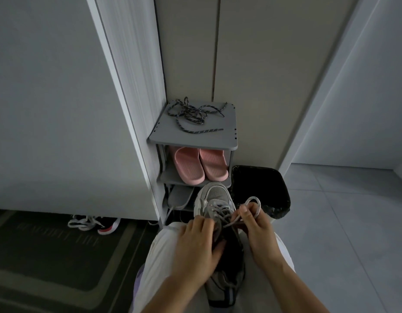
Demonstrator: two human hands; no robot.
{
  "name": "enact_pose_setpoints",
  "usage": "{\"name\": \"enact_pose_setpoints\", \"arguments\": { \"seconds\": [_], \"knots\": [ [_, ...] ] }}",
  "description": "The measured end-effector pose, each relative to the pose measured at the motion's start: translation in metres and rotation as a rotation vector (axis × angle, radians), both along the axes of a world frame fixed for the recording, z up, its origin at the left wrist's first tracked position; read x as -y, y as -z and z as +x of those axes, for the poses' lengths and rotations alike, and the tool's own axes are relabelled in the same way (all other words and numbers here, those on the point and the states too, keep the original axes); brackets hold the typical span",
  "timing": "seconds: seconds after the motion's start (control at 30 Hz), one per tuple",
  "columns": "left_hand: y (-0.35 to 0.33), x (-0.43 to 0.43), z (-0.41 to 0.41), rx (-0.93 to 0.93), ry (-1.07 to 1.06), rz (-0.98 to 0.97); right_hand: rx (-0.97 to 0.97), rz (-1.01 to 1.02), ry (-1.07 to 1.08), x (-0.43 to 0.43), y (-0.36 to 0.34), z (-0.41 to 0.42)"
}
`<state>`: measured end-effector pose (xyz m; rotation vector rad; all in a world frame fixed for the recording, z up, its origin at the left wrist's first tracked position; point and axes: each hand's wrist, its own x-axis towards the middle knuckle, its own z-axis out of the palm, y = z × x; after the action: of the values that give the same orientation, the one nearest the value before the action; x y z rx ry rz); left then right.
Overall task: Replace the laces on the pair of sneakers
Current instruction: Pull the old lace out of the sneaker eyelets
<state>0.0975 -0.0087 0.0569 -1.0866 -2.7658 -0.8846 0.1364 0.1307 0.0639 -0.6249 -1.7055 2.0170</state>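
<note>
With the right hand [254, 224], pinching a loop of the pale grey flat lace [254, 201] between thumb and curled fingers, holding it raised clear of the eyelets, apparently for working it loose. With the left hand [195, 240], gripping the grey mesh sneaker with the white sole [214, 195] across its laced throat, fingers curled over the top, probably pinning it against the pull on the lace.

Resting the sneaker lengthwise on the lap, on the pale trousers [159, 256], toe pointing away and heel towards the body, likely for having the eyelets facing up and close to both hands. Judging the step in hand to be unlacing, with the pale lace crossing the eyelet rows and none of the new lace in place.

Leaving the dark speckled rope laces [193, 116] in a loose tangle on top of the grey plastic shoe rack [220, 141] straight ahead, well apart from the hands, presumably waiting as the replacements.

Noting also, one shelf down, pale pink rubber slippers [201, 166]; beside the rack, a black bag-lined bin [261, 188] just beyond the sneaker's toe; on the floor to the left, by a dark mat [48, 256], another shoe with pale laces [94, 223], too dim for calling the partner.
</note>
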Motion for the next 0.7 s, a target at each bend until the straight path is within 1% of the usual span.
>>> {"name": "enact_pose_setpoints", "arguments": {
  "seconds": [0.1,0.2,0.3,0.33,0.37,0.4,0.43,0.47,0.53,0.57,0.6,0.63,0.7],
  "knots": [
    [0.005,-0.001,-0.001,0.017,-0.013,0.123,-0.060,-0.101,0.043,-0.001,-0.006,0.003],
    [0.007,0.001,-0.003,-0.032,-0.026,0.155,-0.108,-0.292,0.079,0.003,-0.010,0.004],
    [0.009,0.009,-0.005,-0.046,-0.044,0.166,-0.218,-0.476,0.275,-0.017,-0.015,0.007],
    [0.011,0.011,-0.005,-0.048,-0.056,0.169,-0.234,-0.480,0.339,-0.030,-0.016,0.009],
    [0.012,0.012,-0.004,-0.048,-0.061,0.171,-0.205,-0.425,0.365,-0.043,-0.016,0.011],
    [0.012,0.013,-0.003,-0.045,-0.055,0.177,-0.140,-0.315,0.347,-0.053,-0.016,0.012],
    [0.014,0.012,-0.002,-0.035,-0.047,0.190,-0.047,-0.154,0.298,-0.060,-0.012,0.011],
    [0.015,0.012,-0.002,-0.012,-0.044,0.213,0.048,0.052,0.231,-0.063,-0.008,0.008],
    [0.015,0.013,-0.004,0.065,-0.049,0.264,0.165,0.574,0.135,-0.057,-0.001,0.005],
    [0.015,0.014,-0.005,0.101,-0.053,0.286,0.159,0.840,0.112,-0.050,0.002,0.005],
    [0.014,0.015,-0.006,0.126,-0.053,0.307,0.094,1.040,0.077,-0.041,0.003,0.005],
    [0.014,0.016,-0.006,0.147,-0.048,0.322,0.013,1.166,0.015,-0.029,0.001,0.007],
    [0.013,0.018,-0.004,0.169,-0.029,0.332,-0.096,1.326,-0.145,-0.007,-0.002,0.011]
  ]
}}
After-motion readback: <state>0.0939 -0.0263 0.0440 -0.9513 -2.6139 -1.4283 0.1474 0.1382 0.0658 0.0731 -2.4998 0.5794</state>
